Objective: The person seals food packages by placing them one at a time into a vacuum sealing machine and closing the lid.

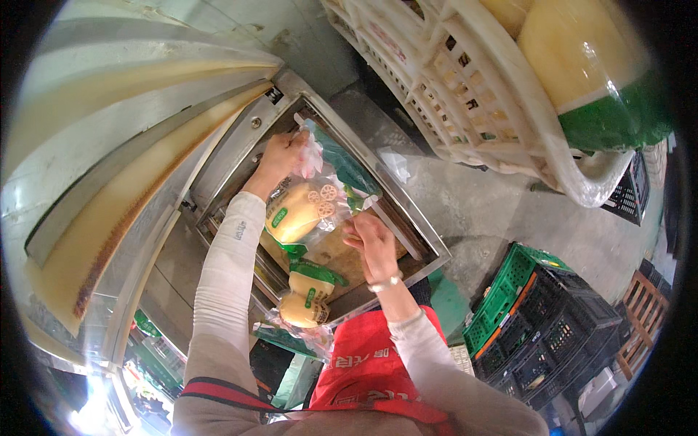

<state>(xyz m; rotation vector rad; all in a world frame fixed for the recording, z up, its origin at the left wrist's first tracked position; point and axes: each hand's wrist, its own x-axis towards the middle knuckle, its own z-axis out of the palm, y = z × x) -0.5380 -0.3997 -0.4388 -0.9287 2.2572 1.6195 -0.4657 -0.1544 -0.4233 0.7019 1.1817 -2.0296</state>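
Note:
My left hand (284, 157) grips the bunched clear end of a printed plastic bag (311, 155) at the far side of a metal-framed machine bed (417, 218). That bag holds a pale yellow lotus root (297, 211); lotus slices and a green band are printed on its film. To the right, my right hand (373, 242) is held over the bed with fingers curled, close to the bag's loose film. Whether it pinches any film is not clear. A second bagged lotus root (308, 297) with a green band lies at the near edge, below my left forearm.
A curved raised cover (136, 212) with a yellowed edge stands left of the bed. At upper right, a white plastic basket (463, 92) holds large bagged roots (578, 54). Green (499, 297) and black crates (551, 332) stack on the floor at right, beside a wooden slatted piece (643, 316).

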